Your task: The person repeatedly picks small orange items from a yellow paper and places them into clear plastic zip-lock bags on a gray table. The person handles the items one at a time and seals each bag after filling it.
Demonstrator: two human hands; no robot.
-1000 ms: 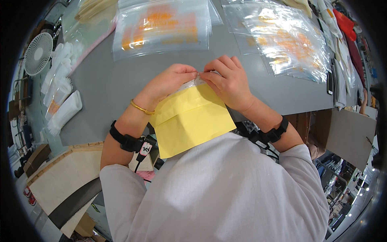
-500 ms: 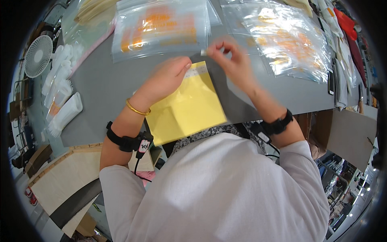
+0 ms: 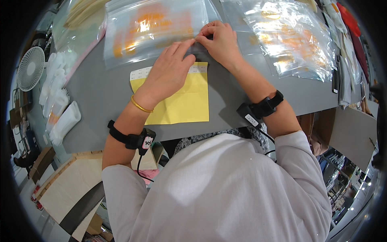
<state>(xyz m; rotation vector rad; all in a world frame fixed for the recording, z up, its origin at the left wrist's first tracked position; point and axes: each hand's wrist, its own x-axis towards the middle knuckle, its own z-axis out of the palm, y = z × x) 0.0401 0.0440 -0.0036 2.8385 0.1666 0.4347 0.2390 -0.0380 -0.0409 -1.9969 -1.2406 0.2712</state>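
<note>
A yellow sheet [image 3: 183,107] with a row of small white printed labels along its far edge lies flat on the grey table. Above it reaches my left hand [image 3: 168,71], fingers stretched toward the near right corner of a clear plastic bag [image 3: 155,30] with orange print. The fingertips of my right hand [image 3: 221,42] are pinched together at that same corner, close to the left fingertips. Whatever sits between the right fingers is hidden or too small to make out. The bag lies on top of a pile.
More clear bags with orange print [image 3: 288,40] lie in a shiny heap on the far right. White packets [image 3: 64,117] line the left edge, near a white fan [image 3: 31,68]. A cardboard box [image 3: 350,129] stands beyond the table's right side.
My left hand has let go of the yellow sheet, which now rests on the table. The right hand, earlier pinching a small white label, has moved with the left to the bag's corner.
</note>
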